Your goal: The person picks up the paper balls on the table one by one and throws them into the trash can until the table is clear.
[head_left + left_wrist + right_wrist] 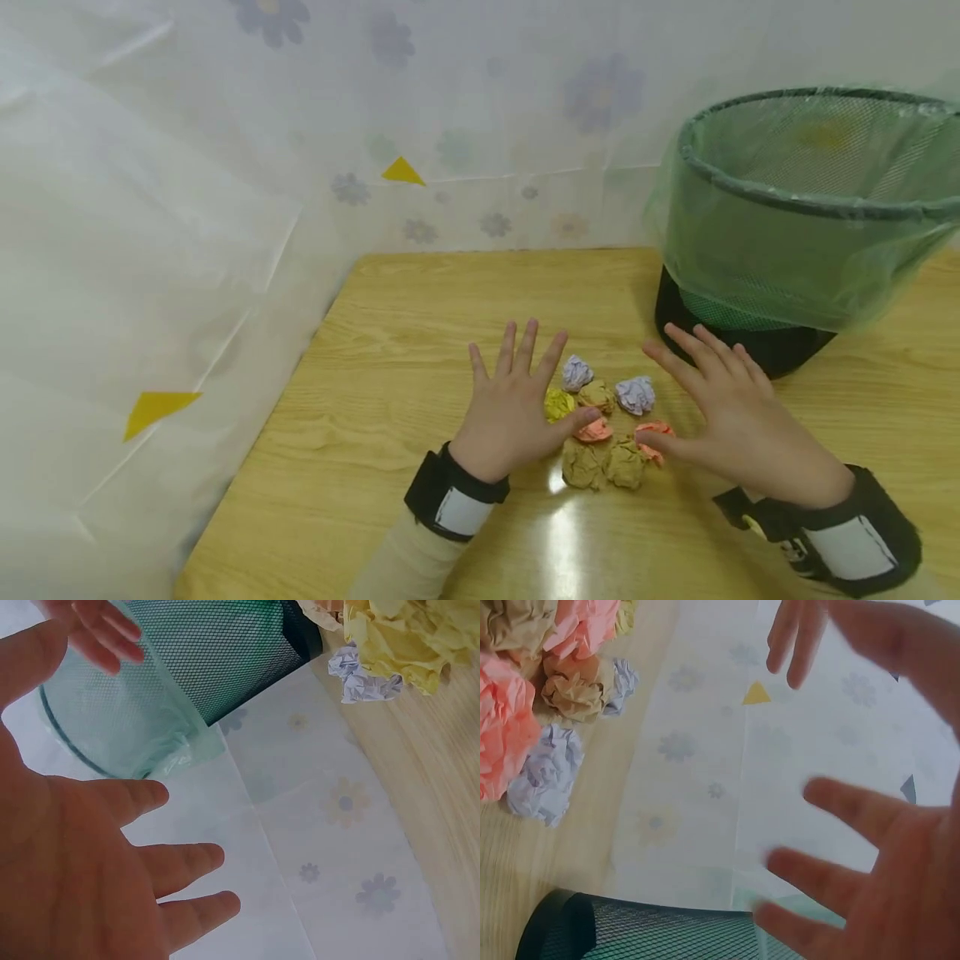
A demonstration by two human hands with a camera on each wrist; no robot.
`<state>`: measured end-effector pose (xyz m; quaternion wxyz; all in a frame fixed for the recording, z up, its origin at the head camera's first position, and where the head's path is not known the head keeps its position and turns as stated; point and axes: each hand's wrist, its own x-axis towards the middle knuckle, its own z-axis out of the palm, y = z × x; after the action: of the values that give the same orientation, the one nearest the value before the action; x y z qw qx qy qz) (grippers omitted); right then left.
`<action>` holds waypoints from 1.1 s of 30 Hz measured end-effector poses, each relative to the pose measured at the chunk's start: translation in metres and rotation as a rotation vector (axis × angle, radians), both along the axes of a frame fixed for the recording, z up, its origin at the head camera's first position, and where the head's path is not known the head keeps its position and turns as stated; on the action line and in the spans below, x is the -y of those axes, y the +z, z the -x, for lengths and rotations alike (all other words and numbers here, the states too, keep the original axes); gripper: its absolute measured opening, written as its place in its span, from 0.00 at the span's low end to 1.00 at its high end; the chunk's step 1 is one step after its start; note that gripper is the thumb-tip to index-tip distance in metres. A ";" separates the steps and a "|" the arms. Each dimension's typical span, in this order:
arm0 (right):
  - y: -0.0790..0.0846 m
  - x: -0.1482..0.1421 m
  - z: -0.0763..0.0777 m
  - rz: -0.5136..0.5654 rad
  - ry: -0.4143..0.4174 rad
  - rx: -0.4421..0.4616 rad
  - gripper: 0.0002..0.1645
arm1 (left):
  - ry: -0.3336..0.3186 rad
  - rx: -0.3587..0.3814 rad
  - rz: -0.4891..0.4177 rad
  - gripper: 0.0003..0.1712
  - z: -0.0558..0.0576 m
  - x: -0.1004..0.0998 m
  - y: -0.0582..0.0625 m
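Several crumpled paper balls lie in a cluster on the table (pixel 420 333), between my two hands. The far side has a white paper ball (pixel 577 372), with another white ball (pixel 636 395) to its right. A yellow ball (pixel 559 406), a pink ball (pixel 596 430) and brown balls (pixel 625 463) sit closer in, and an orange-pink ball (pixel 656 429) is at the right. My left hand (pixel 510 412), fingers spread, is at the cluster's left side, its thumb overlapping the pink ball in the head view. Spread likewise, my right hand (pixel 738 417) holds nothing; its thumb overlaps the orange-pink ball.
A black mesh wastebasket (pixel 780 350) lined with a green plastic bag (pixel 780 250) stands at the back right, beyond my right hand. A flowered white sheet (pixel 480 108) hangs behind the table and along its left. Yellow triangles (pixel 403 172) mark the sheet.
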<state>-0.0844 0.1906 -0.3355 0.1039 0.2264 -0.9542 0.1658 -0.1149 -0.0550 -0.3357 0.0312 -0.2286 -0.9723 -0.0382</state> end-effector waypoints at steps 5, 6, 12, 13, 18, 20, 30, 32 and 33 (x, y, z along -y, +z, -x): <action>-0.007 -0.011 0.006 0.055 0.084 0.189 0.22 | -0.008 0.026 0.012 0.50 0.001 -0.001 0.000; -0.010 -0.013 0.007 0.060 0.088 0.250 0.19 | -0.012 0.030 0.018 0.49 0.001 -0.001 0.000; -0.021 -0.014 0.011 0.049 0.153 0.324 0.23 | -0.028 -0.024 0.036 0.40 0.001 0.002 0.003; -0.022 -0.013 0.011 0.049 0.162 0.319 0.24 | -0.030 -0.041 0.032 0.39 0.001 0.003 0.004; -0.025 -0.006 0.012 0.029 0.163 0.331 0.26 | -0.038 -0.090 0.016 0.33 0.001 0.005 0.004; -0.028 -0.004 0.013 0.019 0.161 0.336 0.25 | -0.029 -0.086 0.013 0.33 0.002 0.006 0.004; -0.038 0.002 0.014 0.008 0.125 0.342 0.22 | -0.007 -0.070 -0.026 0.30 0.003 0.010 0.007; -0.039 0.002 0.014 0.012 0.125 0.346 0.22 | -0.001 -0.065 -0.027 0.30 0.003 0.010 0.007; -0.040 0.002 0.014 0.012 0.124 0.351 0.22 | 0.001 -0.063 -0.026 0.30 0.003 0.010 0.007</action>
<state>-0.0986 0.1886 -0.3758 -0.0730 0.2517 -0.9409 0.2144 -0.1179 -0.0653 -0.3286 0.0649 -0.2289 -0.9703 -0.0436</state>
